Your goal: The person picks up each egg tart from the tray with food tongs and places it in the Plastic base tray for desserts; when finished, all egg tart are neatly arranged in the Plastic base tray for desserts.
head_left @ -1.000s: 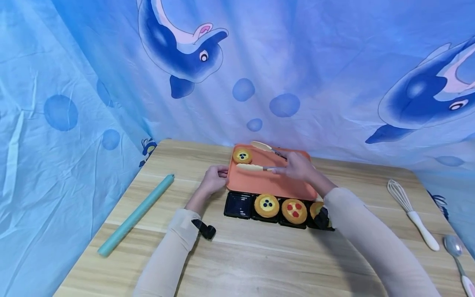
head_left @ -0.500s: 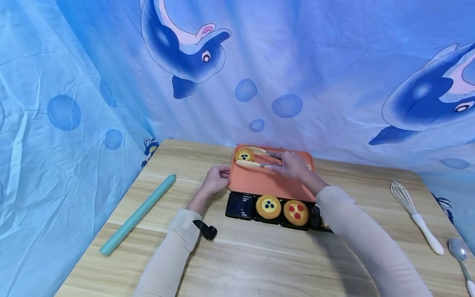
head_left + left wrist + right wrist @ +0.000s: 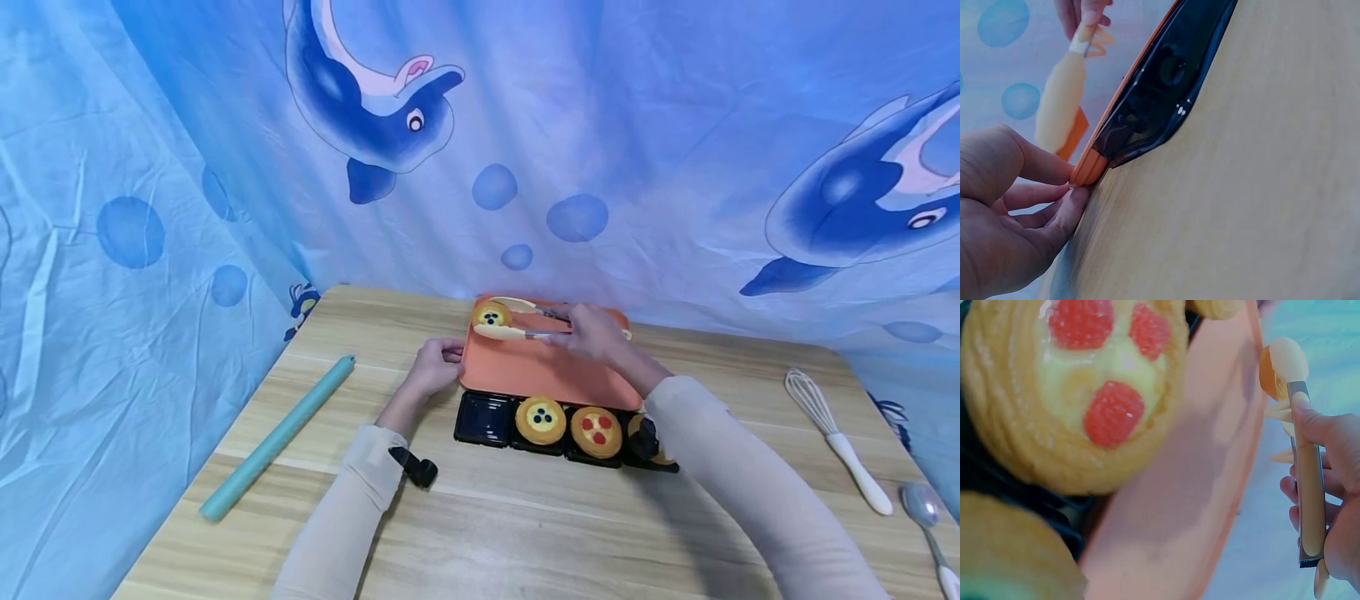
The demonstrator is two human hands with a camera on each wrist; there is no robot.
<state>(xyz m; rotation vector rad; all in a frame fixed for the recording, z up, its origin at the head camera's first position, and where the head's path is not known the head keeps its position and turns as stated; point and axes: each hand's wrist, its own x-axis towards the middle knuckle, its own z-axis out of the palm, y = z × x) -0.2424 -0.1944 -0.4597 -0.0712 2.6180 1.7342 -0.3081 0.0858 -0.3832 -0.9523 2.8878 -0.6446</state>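
At the left end of an orange tray (image 3: 540,367), my left hand (image 3: 433,367) pinches the rim between thumb and fingers, as the left wrist view shows. My right hand (image 3: 595,333) grips a pair of tongs (image 3: 504,332) above the tray. One pale tip lies in front of a tart (image 3: 491,315) with blueberries, the other along its back; whether both touch it I cannot tell. Along the tray's front edge runs a row of black plastic boxes (image 3: 483,419). They hold a second blueberry tart (image 3: 541,421), a raspberry tart (image 3: 596,432) and another, partly hidden by the right wrist's strap.
A green rolling pin (image 3: 277,437) lies at the left of the wooden table (image 3: 510,533). On the right are a whisk (image 3: 840,442) and a metal spoon (image 3: 921,504). A blue dolphin-print curtain (image 3: 637,150) hangs directly behind the tray.
The tongs have come down and narrowed, so their tips now flank the blueberry tart on the tray. My left hand has stayed at the tray's rim.
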